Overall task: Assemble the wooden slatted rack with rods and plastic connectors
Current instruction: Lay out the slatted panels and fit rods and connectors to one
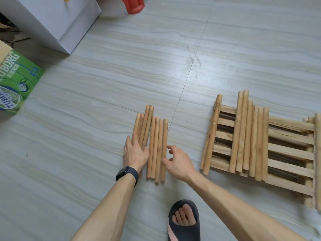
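Note:
Several wooden rods (pixel 157 146) lie side by side on the tiled floor in the middle of the view. My left hand (pixel 135 153) rests flat on the left rods of that row, fingers spread. My right hand (pixel 177 162) hovers just right of the row, fingers apart and curled, holding nothing. To the right lies a stack of wooden slatted panels (pixel 291 152), and a second group of several rods (pixel 250 136) sits on top of it. No plastic connectors are visible.
A white box (pixel 57 20) stands at the back left, with a green cardboard beer carton (pixel 15 80) at the left edge. Something made of red plastic (pixel 134 4) shows at the top. My foot in a dark slipper (pixel 184 221) is on the floor below the rods.

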Demonstrator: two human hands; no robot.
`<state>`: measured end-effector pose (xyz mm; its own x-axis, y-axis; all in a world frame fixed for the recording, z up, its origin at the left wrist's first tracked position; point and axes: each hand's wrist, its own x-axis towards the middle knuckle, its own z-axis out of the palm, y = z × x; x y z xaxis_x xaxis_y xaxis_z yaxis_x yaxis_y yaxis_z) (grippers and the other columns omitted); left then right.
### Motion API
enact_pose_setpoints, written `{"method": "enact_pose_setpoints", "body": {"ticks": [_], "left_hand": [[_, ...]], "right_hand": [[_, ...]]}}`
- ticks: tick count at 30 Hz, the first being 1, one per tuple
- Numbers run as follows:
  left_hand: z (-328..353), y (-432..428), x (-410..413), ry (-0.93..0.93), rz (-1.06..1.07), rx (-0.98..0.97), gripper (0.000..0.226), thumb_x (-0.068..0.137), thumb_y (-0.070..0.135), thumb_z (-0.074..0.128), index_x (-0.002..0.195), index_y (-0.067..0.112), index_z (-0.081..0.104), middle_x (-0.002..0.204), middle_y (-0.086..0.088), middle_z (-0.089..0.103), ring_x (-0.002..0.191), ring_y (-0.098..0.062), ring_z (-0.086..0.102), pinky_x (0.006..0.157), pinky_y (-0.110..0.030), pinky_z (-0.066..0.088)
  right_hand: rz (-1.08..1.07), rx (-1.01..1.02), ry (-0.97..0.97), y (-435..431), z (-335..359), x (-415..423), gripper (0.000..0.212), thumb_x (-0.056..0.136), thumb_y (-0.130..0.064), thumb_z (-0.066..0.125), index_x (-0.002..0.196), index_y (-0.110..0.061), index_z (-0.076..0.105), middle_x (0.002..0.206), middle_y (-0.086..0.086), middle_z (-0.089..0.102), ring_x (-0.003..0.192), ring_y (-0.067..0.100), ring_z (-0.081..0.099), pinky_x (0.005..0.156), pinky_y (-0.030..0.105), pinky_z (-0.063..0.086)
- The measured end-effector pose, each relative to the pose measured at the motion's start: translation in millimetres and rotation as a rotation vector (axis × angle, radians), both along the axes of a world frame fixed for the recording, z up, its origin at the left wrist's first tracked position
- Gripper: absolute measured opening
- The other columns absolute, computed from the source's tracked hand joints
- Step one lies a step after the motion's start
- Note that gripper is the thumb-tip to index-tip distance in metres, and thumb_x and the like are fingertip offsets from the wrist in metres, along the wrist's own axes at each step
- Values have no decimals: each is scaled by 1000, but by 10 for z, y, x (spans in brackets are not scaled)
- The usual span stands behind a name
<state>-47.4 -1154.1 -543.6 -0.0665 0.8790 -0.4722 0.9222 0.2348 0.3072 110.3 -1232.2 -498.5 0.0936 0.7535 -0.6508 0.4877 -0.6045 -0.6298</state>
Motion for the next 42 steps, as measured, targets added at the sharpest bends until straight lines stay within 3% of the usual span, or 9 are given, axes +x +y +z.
{"method": "enact_pose_setpoints", "body": {"ticks": [3,7,11,15,22,26,31,38,42], "left_hand": [[104,-26,180,-77,-33,74,72,96,25,55,159,17,21,165,-14,15,149,-35,21,119,-47,29],[308,-169,803,-249,-217,128,74,94,24,60,159,20,23,164,-8,16,150,-27,21,118,-41,27],[579,-452,1710,-348,-522,202,62,96,37,56,152,22,34,152,-1,36,137,-19,39,104,-36,42],[661,-668,2450,-292,-703,86,66,97,41,56,153,25,27,148,-4,41,126,-24,52,93,-38,50],[332,-644,2837,-329,-514,-77,83,90,41,69,153,29,16,126,-7,65,109,-29,66,90,-45,56],[277,-603,2774,-534,-313,-143,75,86,24,77,147,33,34,126,-2,67,114,-21,65,99,-42,53],[354,-494,2685,-577,-292,-141,66,85,14,74,142,27,44,120,2,68,112,-16,64,97,-38,54],[671,-201,2366,-637,-234,-69,65,85,15,78,139,36,47,111,11,60,105,-7,58,92,-30,54],[794,-34,1992,-619,-169,-5,63,87,18,77,137,41,47,116,10,62,104,-10,63,74,-23,56]], "right_hand": [[-134,160,55,-262,345,327,48,96,-35,58,142,-27,45,133,-13,54,106,1,60,92,22,49],[-448,319,-101,-655,610,1080,27,95,-31,64,121,-32,56,114,-16,62,92,-7,60,71,5,45],[-621,153,-344,-955,531,1798,41,94,-42,64,127,-21,52,123,0,61,94,9,59,84,26,47],[-530,-67,-488,-1107,388,2119,67,90,-57,62,142,-19,41,144,7,50,122,25,57,100,41,48],[-397,-90,-531,-941,164,2258,81,85,-67,60,147,-20,36,145,6,49,126,26,55,97,42,51],[-361,-85,-556,-860,78,2248,82,83,-65,66,144,-19,36,139,7,45,122,29,55,95,45,52],[-393,-119,-551,-794,65,2250,80,82,-68,62,138,-15,42,136,9,42,123,34,54,94,46,47],[-433,-137,-565,-610,101,2236,81,87,-65,61,142,-10,39,140,13,43,125,35,52,94,47,47],[-437,-138,-568,-571,100,2217,83,88,-69,56,142,-8,39,139,14,46,123,36,54,94,47,47]]}}
